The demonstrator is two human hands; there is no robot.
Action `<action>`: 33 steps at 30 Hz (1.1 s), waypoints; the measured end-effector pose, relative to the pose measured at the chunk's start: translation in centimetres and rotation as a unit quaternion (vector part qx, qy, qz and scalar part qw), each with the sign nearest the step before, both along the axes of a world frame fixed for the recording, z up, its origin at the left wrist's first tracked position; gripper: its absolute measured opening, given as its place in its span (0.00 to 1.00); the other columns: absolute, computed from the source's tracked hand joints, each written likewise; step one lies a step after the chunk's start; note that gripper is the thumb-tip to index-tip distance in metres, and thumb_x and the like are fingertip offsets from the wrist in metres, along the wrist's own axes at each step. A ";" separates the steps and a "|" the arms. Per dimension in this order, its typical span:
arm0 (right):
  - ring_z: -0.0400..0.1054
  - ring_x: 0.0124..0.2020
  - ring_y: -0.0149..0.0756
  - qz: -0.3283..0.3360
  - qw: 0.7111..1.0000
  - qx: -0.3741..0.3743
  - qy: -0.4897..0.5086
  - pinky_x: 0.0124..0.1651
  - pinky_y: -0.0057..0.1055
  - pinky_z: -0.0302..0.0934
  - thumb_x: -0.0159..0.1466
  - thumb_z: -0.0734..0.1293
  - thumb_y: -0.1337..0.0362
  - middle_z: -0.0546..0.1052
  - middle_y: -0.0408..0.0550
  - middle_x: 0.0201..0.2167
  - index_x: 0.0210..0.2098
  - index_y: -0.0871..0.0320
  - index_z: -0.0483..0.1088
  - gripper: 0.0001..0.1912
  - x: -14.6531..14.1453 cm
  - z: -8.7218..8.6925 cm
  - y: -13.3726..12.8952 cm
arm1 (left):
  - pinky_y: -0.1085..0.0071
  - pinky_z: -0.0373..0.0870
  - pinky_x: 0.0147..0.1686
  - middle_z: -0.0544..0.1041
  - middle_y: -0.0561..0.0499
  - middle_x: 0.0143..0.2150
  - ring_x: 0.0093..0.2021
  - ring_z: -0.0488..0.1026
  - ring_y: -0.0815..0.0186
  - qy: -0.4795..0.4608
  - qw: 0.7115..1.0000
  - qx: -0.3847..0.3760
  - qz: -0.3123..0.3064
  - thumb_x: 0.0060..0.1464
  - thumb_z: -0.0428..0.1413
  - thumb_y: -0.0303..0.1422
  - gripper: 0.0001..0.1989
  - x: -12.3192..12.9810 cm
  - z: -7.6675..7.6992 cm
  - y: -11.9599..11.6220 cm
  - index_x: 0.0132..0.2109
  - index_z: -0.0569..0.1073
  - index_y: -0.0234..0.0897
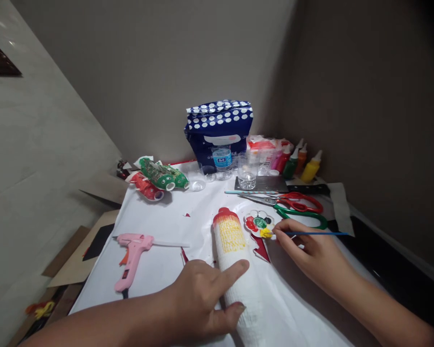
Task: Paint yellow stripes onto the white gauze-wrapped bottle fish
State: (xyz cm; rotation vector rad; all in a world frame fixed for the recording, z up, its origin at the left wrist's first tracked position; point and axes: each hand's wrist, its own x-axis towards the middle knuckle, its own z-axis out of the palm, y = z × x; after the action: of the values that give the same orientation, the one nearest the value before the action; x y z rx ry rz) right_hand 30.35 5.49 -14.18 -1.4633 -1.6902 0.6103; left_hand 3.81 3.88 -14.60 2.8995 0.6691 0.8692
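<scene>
A white textured cylinder [235,274] lies lengthwise on the table, its far end red with a yellow-painted band below. My left hand [210,294] rests over its near part, index finger and thumb apart, holding the cylinder against the table. Pinched in my right hand [304,246] is a thin blue paintbrush [320,233], its tip in the yellow paint of a flower-shaped palette [251,216]. Red, green and black paint also show in the palette. Beneath its near edge lies a dark red scrap [262,250].
A pink glue gun [132,260] lies left. Painted fish shapes [155,176] sit at the back left. Behind are a blue bag [220,127], clear cups [248,171] and paint bottles [311,167]. Scissors [300,202] and a knife [307,189] lie right.
</scene>
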 end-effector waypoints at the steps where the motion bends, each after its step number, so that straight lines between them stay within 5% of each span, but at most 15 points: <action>1: 0.72 0.24 0.36 0.003 1.000 0.002 -0.005 0.25 0.29 0.63 0.67 0.63 0.56 0.78 0.43 0.25 0.32 0.54 0.72 0.12 -0.1 0.0 0.0 | 0.65 0.66 0.16 0.77 0.54 0.24 0.16 0.72 0.62 0.001 1.000 0.000 0.001 0.69 0.41 0.38 0.23 0.0 0.0 0.0 0.63 0.61 0.26; 11: 0.69 0.23 0.35 0.021 0.999 0.006 -0.036 0.24 0.29 0.62 0.68 0.62 0.56 0.78 0.44 0.27 0.34 0.54 0.72 0.12 0.1 -0.2 0.2 | 0.65 0.66 0.17 0.77 0.54 0.23 0.17 0.72 0.62 0.009 1.000 -0.007 0.008 0.68 0.43 0.37 0.24 0.0 -0.1 0.0 0.64 0.60 0.27; 16: 0.73 0.27 0.36 -0.008 0.999 0.027 0.027 0.24 0.26 0.63 0.68 0.63 0.56 0.78 0.46 0.29 0.33 0.54 0.72 0.12 -0.4 0.7 -0.9 | 0.65 0.66 0.17 0.77 0.54 0.23 0.16 0.72 0.62 0.008 1.000 -0.003 0.009 0.68 0.41 0.38 0.23 0.0 -0.1 0.0 0.63 0.61 0.28; 23: 0.74 0.31 0.36 0.062 0.995 -0.006 0.084 0.31 0.26 0.69 0.70 0.62 0.58 0.79 0.46 0.30 0.33 0.54 0.74 0.12 -1.9 1.3 -3.5 | 0.65 0.66 0.17 0.77 0.54 0.24 0.16 0.72 0.62 -0.002 1.000 -0.001 0.002 0.68 0.41 0.39 0.24 0.0 -0.2 0.1 0.64 0.61 0.27; 33: 0.74 0.31 0.36 0.065 0.990 -0.033 0.121 0.30 0.27 0.70 0.70 0.62 0.56 0.78 0.47 0.31 0.36 0.54 0.74 0.12 -2.7 1.0 -3.3 | 0.65 0.68 0.18 0.78 0.53 0.25 0.17 0.73 0.62 0.001 1.000 -0.019 -0.001 0.66 0.44 0.38 0.25 -0.1 -0.3 0.0 0.65 0.59 0.29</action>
State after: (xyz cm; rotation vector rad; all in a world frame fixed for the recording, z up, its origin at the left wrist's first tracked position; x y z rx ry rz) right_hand 27.66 2.17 -13.23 -1.2738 -1.5954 0.8862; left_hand 3.75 3.92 -14.95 2.8666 0.6766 0.8449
